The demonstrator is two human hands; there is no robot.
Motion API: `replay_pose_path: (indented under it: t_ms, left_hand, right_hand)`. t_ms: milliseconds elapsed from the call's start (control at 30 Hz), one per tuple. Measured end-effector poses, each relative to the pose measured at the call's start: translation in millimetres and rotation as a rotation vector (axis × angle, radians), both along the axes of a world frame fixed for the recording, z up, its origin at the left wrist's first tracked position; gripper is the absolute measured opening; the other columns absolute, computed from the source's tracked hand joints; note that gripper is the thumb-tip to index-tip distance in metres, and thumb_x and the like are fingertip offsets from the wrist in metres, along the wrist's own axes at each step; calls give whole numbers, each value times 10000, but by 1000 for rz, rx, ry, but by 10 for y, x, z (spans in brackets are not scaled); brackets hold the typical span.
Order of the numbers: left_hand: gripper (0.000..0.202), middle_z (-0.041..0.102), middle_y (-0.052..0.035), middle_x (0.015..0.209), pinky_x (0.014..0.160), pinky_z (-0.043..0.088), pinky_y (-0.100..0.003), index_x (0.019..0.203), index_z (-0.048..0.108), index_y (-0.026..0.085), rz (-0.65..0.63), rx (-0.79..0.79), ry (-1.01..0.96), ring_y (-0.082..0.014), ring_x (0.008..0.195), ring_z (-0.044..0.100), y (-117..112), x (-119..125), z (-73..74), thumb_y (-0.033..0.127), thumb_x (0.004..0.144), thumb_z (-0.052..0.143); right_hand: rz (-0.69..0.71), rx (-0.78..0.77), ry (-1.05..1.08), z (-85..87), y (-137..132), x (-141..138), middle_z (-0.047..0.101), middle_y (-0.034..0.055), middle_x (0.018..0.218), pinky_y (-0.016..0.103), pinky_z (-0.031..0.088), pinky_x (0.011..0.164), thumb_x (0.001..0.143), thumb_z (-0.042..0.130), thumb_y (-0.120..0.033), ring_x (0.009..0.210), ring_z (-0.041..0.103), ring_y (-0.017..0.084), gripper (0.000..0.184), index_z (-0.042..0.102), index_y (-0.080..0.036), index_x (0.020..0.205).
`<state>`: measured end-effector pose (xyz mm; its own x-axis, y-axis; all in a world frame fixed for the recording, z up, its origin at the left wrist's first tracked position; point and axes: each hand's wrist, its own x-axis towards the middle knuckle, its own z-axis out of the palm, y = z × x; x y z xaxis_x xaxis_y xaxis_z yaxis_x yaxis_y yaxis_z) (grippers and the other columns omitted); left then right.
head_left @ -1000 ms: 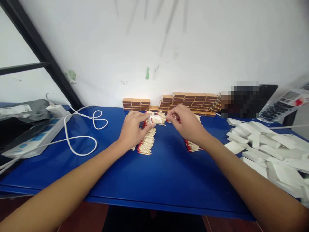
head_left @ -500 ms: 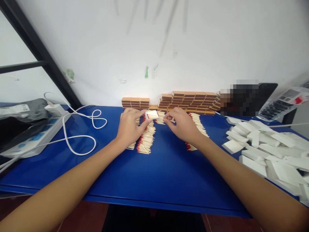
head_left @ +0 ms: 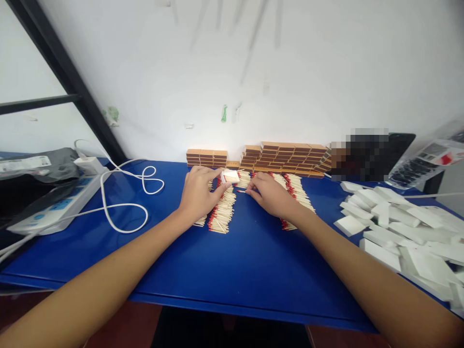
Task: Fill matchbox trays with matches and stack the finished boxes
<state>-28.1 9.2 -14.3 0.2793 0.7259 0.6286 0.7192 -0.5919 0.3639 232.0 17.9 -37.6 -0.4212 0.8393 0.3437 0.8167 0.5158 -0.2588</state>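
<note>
My left hand (head_left: 201, 193) is closed with thumb and fingers on a small white matchbox tray (head_left: 231, 177) that has matches lying in it. To its right, my right hand (head_left: 270, 193) pinches a match (head_left: 241, 191), its red head pointing left, low over the table. A long row of red-headed matches (head_left: 222, 215) lies below the tray, partly covered by my left hand. More matches (head_left: 299, 191) lie in rows beside and under my right hand. A short bunch of matches (head_left: 245, 180) sits between the two hands.
Stacked brown matchboxes (head_left: 292, 154) line the wall. White empty trays (head_left: 409, 227) are heaped at the right of the blue table (head_left: 232, 275). A dark phone-like object (head_left: 400, 154) leans behind them. At the left are a power strip (head_left: 68, 205) and looped white cable (head_left: 125, 229).
My right hand has come down slightly, and a match now shows at its fingertips. My left hand still holds the tray. The whole view has shifted a little.
</note>
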Motion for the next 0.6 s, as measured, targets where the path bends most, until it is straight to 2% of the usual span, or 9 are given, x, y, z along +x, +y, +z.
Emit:
replay_pose_path:
  t_ms: [200, 333, 467, 600]
  left_hand:
    - [344, 817, -72, 1126, 1010, 523, -506, 1260, 815, 287, -4, -17, 24, -318, 1107, 676, 4, -3, -1, 472, 970, 806]
    - [393, 818, -70, 1129, 1002, 518, -501, 1291, 806, 276, -61, -13, 43, -316, 1131, 664, -27, 21, -9, 457, 945, 845]
    - [371, 812, -60, 1155, 1005, 517, -494, 1271, 811, 296, -145, 10, 39, -302, 1155, 660, -67, 52, -24, 447, 935, 861]
    - [366, 806, -77, 1145, 995, 522, -485, 1251, 817, 256, -209, 35, 49, -303, 1143, 665, -71, 63, -39, 436, 935, 863]
  right_hand:
    - [-22, 47, 83, 167, -74, 92, 650, 123, 1015, 434, 497, 878, 1046, 555, -262, 991, 622, 296, 147, 646, -219, 939]
    - [-20, 110, 192, 272, -172, 17, 647, 115, 1069, 418, 503, 852, 1053, 561, -281, 987, 633, 285, 110, 639, -232, 993]
    - [52, 133, 198, 262, -255, -120, 640, 107, 1069, 411, 503, 880, 1062, 550, -257, 993, 637, 276, 95, 624, -239, 1004]
    - [84, 130, 202, 246, -296, -189, 641, 104, 1085, 386, 501, 874, 1070, 570, -260, 999, 639, 263, 79, 624, -237, 1016]
